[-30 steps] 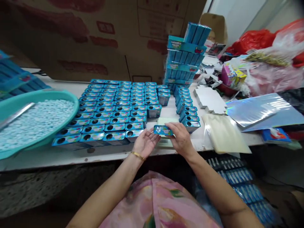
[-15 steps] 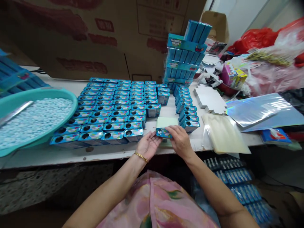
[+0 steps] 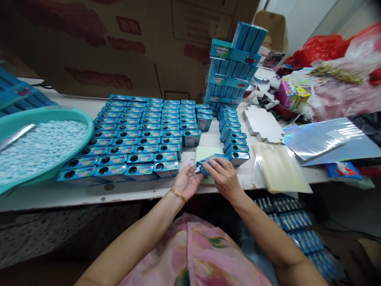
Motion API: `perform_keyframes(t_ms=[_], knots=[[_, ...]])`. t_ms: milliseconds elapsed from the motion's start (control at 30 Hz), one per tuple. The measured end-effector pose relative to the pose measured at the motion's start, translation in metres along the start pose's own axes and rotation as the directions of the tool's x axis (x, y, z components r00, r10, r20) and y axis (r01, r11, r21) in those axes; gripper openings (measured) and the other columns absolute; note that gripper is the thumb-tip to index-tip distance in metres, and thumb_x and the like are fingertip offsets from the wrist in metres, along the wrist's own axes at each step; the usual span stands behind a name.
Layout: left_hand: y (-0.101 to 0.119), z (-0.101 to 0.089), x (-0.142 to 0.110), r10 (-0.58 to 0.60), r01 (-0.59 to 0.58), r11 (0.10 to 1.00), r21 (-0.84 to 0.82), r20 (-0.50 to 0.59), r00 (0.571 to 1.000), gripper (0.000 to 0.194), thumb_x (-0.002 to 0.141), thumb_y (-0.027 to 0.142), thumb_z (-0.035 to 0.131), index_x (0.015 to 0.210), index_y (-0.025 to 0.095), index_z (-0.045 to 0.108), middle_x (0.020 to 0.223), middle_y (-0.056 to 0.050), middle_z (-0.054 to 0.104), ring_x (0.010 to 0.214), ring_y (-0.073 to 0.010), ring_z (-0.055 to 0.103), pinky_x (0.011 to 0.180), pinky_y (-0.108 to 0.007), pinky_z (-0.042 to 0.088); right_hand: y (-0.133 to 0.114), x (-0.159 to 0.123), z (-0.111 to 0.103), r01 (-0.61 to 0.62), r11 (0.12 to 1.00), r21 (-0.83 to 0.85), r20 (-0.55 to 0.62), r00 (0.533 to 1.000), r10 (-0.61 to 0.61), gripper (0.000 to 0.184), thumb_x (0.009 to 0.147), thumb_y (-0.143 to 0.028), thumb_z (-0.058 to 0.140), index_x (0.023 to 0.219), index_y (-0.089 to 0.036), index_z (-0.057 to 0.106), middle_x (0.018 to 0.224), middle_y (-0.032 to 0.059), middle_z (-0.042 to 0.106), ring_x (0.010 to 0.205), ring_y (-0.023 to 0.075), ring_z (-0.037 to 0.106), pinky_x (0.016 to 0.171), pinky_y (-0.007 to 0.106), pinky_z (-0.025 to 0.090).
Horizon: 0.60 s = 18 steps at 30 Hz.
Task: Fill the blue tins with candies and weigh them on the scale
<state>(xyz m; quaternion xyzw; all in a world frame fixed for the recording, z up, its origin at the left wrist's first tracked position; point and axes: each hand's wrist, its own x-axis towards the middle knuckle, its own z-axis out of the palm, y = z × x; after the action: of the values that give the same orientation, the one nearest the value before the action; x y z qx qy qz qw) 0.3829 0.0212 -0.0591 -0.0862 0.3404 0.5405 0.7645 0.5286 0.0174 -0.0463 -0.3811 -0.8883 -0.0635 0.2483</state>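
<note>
Holding a small blue tin [image 3: 208, 162] from above, the right hand [image 3: 223, 176] has its fingers closed over the top of it, just below the centre of the frame. The left hand [image 3: 187, 180] lies under the tin's left end with the palm up and the fingers half curled, so both grips are closed on the same tin. At that end a small white piece shows, but it is too small to identify. The tin is tilted and sits above a pale green pad [image 3: 205, 153] on the white worktop [image 3: 119, 190].

Left of the hands, many open blue tins [image 3: 139, 135] stand in tight rows. A shorter row of tins [image 3: 233, 137] runs up the frame just to the right of the hands. At the left edge a teal basin [image 3: 74, 119] holds pale blue tablets [image 3: 41, 143]. Stacked blue cartons [image 3: 230, 75] rise at upper centre, before a big cardboard box [image 3: 119, 47]. Shiny foil sheets [image 3: 324, 137] lie at right.
</note>
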Motion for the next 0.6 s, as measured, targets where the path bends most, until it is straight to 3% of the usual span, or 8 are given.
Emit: perform_keyframes(t_ms=[167, 367, 433, 533, 600], knots=[[0.002, -0.001, 0.001, 0.057, -0.057, 0.998, -0.015, -0.010, 0.998, 0.019, 0.081, 0.009, 0.038, 0.082, 0.006, 0.057, 0.077, -0.012, 0.064, 0.075, -0.0180, 0.062, 0.070, -0.033, 0.052, 0.010, 0.001, 0.003, -0.178, 0.965, 0.190, -0.038, 0.981, 0.188, 0.037, 0.078, -0.012, 0.044, 0.114, -0.022, 0.050, 0.106, 0.0057, 0.056, 0.100, 0.0204, 0.047, 0.088, 0.037, 0.039], [0.007, 0.001, -0.008, 0.054, -0.052, 0.995, 0.082, -0.028, 0.998, 0.029, 0.068, -0.008, 0.044, 0.091, 0.004, 0.058, 0.087, -0.015, 0.064, 0.087, -0.0198, 0.061, 0.073, -0.025, 0.052, 0.028, -0.002, 0.011, -0.363, 0.815, 0.451, -0.077, 0.894, 0.441, 0.034, 0.072, -0.018, 0.054, 0.106, -0.022, 0.052, 0.101, 0.0047, 0.057, 0.094, 0.0186, 0.052, 0.084, 0.035, 0.042], [0.010, 0.004, -0.010, 0.106, -0.103, 0.982, 0.159, -0.007, 0.994, 0.032, 0.065, -0.011, 0.045, 0.089, 0.006, 0.059, 0.087, -0.014, 0.064, 0.087, -0.0183, 0.061, 0.073, -0.021, 0.051, 0.032, -0.002, 0.013, -0.393, 0.773, 0.497, -0.072, 0.870, 0.488, 0.034, 0.071, -0.019, 0.055, 0.105, -0.021, 0.052, 0.100, 0.0047, 0.057, 0.094, 0.0180, 0.053, 0.084, 0.034, 0.041], [0.018, 0.012, -0.009, 0.262, -0.280, 0.900, 0.334, 0.097, 0.960, 0.025, 0.065, -0.007, 0.052, 0.081, 0.008, 0.063, 0.082, -0.010, 0.065, 0.082, -0.0145, 0.061, 0.074, -0.019, 0.048, 0.033, -0.002, 0.016, -0.415, 0.725, 0.549, -0.055, 0.848, 0.527, 0.033, 0.070, -0.020, 0.056, 0.103, -0.020, 0.053, 0.099, 0.0046, 0.057, 0.092, 0.0174, 0.053, 0.083, 0.032, 0.042], [0.023, 0.021, -0.006, 0.328, -0.396, 0.767, 0.505, 0.222, 0.918, 0.021, 0.064, -0.004, 0.056, 0.076, 0.010, 0.065, 0.078, -0.007, 0.066, 0.077, -0.0128, 0.061, 0.075, -0.020, 0.047, 0.033, -0.002, 0.019, -0.429, 0.691, 0.582, -0.047, 0.831, 0.554, 0.034, 0.069, -0.020, 0.057, 0.103, -0.019, 0.053, 0.098, 0.0044, 0.057, 0.090, 0.0168, 0.054, 0.082, 0.031, 0.042]])
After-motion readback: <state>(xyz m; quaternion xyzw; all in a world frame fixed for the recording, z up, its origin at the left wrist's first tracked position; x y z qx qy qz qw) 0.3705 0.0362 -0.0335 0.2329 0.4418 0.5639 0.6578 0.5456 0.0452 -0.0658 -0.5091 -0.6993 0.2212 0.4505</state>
